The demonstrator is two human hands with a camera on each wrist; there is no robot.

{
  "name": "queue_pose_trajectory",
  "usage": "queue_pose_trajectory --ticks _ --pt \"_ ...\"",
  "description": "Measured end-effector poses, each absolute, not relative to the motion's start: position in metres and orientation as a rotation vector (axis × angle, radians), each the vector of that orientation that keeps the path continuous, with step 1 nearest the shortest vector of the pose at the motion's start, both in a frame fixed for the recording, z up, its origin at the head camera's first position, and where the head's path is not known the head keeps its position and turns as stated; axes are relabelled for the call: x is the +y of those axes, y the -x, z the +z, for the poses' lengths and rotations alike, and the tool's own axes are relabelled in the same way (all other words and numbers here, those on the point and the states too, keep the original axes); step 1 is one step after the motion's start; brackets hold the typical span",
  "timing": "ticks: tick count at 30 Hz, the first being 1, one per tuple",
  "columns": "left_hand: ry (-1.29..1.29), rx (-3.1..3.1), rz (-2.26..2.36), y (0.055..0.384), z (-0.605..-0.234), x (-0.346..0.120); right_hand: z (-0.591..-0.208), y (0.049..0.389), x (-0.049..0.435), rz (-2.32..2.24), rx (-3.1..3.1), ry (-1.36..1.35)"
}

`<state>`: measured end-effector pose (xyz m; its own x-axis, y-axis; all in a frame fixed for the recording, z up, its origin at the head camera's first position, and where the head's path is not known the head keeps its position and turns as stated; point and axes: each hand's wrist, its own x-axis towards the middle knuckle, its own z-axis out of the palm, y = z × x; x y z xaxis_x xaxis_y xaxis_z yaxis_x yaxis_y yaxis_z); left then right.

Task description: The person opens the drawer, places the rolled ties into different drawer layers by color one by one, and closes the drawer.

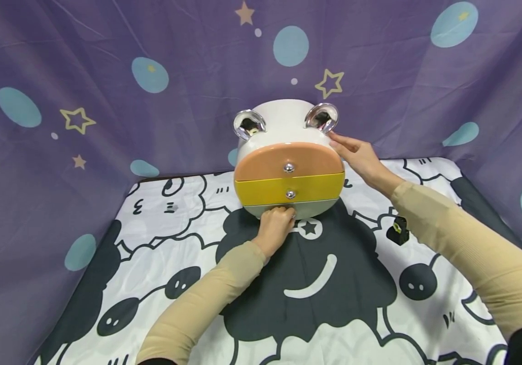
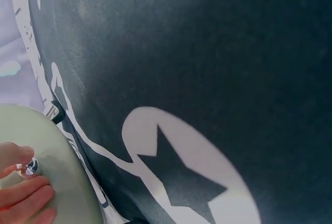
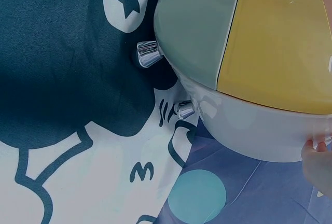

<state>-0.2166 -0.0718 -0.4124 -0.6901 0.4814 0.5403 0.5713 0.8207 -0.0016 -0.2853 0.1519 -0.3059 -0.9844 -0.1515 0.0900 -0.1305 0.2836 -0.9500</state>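
Note:
A rounded white drawer box [image 1: 283, 119] with two shiny silver ears stands on the patterned cloth. Its front carries an orange drawer [image 1: 261, 165], a yellow drawer [image 1: 261, 191] and a grey-green bottom drawer [image 1: 317, 208]. At the bottom drawer, my left hand [image 1: 275, 229] pinches the small silver knob [image 2: 33, 167] between thumb and fingers. The bottom drawer appears closed, flush with the yellow one in the right wrist view. My right hand [image 1: 362, 158] touches the box's right side just below the ear, its fingers extended against the white shell.
Short silver feet [image 3: 149, 54] hold the box off the black-and-white cartoon cloth [image 1: 160, 263]. Behind it hangs a purple curtain [image 1: 206, 101] with stars and blue dots. A small black item [image 1: 397, 231] lies beside my right forearm.

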Motion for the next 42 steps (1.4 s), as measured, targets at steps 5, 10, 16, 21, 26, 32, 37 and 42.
queue_pose_trajectory --ticks 5,10,16,21,26,32,37,42 --pt "0.772 -2.457 -0.218 0.218 -0.413 -0.072 -0.306 0.285 0.152 -1.845 2.5 0.269" --pt "0.756 -2.441 -0.204 0.219 -0.414 -0.072 -0.307 0.285 0.152 -1.85 2.495 0.277" --pt "0.744 -2.441 -0.213 0.222 -0.415 -0.072 -0.307 0.285 0.152 -1.852 2.499 0.28" --pt "0.74 -2.429 -0.199 0.222 -0.415 -0.07 -0.307 0.286 0.153 -1.864 2.496 0.297" --pt "0.73 -2.42 -0.167 0.221 -0.415 -0.068 -0.307 0.287 0.155 -1.854 2.505 0.288" --pt "0.73 -2.426 -0.162 0.219 -0.417 -0.068 -0.307 0.287 0.156 -1.824 2.527 0.308" --pt "0.733 -2.461 -0.159 0.217 -0.416 -0.07 -0.306 0.286 0.158 -1.82 2.549 0.329" --pt "0.797 -2.494 -0.256 0.212 -0.411 -0.078 -0.302 0.28 0.158 -1.83 2.597 0.283"
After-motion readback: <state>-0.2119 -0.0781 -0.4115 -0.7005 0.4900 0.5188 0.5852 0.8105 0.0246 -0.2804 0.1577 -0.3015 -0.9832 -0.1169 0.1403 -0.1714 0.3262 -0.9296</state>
